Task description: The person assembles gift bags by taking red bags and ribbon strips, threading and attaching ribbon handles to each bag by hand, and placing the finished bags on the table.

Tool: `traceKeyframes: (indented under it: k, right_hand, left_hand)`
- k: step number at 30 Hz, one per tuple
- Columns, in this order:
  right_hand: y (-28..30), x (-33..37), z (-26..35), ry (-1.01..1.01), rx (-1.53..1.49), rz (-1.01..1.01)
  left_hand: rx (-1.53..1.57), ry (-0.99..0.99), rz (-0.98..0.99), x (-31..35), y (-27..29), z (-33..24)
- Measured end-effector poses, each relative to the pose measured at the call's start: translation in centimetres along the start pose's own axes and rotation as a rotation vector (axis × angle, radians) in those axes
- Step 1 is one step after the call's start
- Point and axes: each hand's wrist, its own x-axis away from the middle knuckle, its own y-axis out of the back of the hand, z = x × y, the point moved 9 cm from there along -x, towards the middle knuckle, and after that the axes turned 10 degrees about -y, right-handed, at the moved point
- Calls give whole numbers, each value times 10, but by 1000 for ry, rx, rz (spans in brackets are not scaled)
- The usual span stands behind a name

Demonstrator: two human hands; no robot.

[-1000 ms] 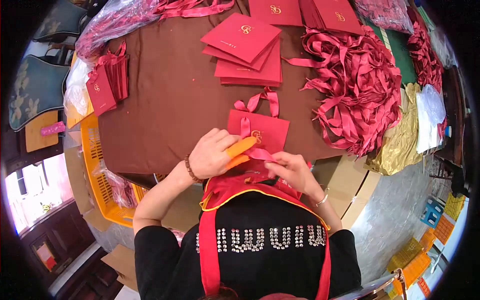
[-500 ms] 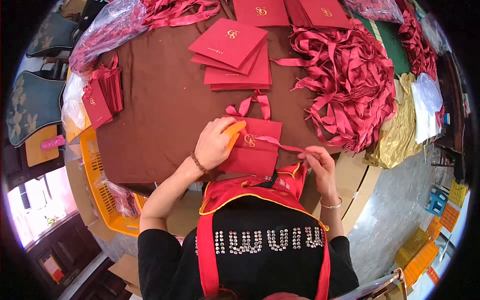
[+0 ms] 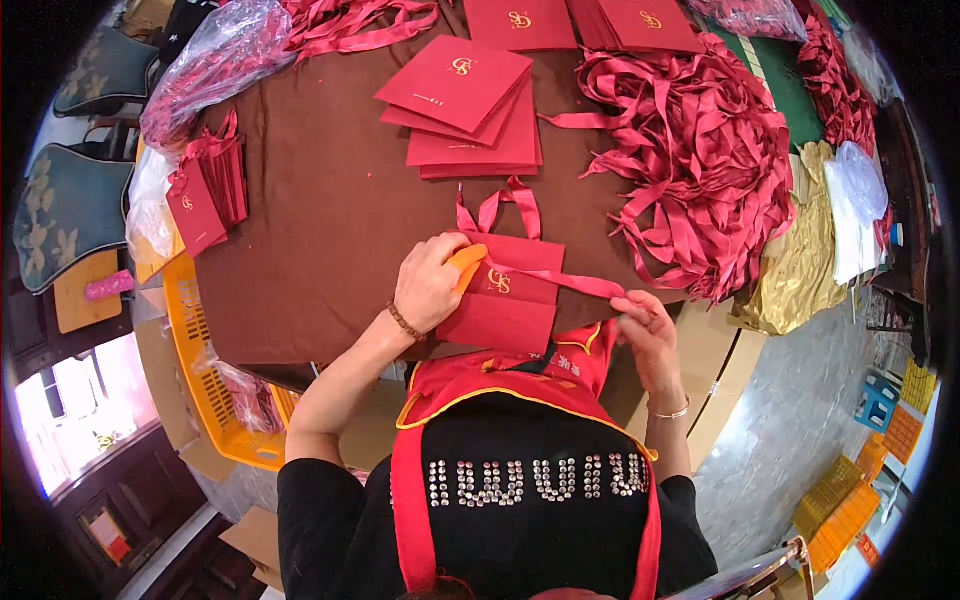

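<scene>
Where glossy ribbon (image 3: pixel 588 284) crosses flat red bag (image 3: pixel 497 322), hands (image 3: pixel 428 285) (image 3: pixel 652 332) grip both

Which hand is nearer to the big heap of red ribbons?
Right. The right hand is just below the ribbon heap, holding a ribbon strap; the left hand is farther off, at the red bag's left edge.

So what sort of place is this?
Likely a small handcraft or packaging workshop: a big heap of red ribbons, stacked flat red paper goods, and an orange plastic crate beside the table.
</scene>
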Motion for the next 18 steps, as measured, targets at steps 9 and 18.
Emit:
traceKeyframes:
  k: [9, 18]
  right_hand:
    - [15, -2, 10, 68, -188, -216]
    - [6, 6, 4, -30, -22, 79]
  left_hand:
    - [291, 287, -157, 14, 7, 30]
    - [34, 60, -46, -3, 10, 2]
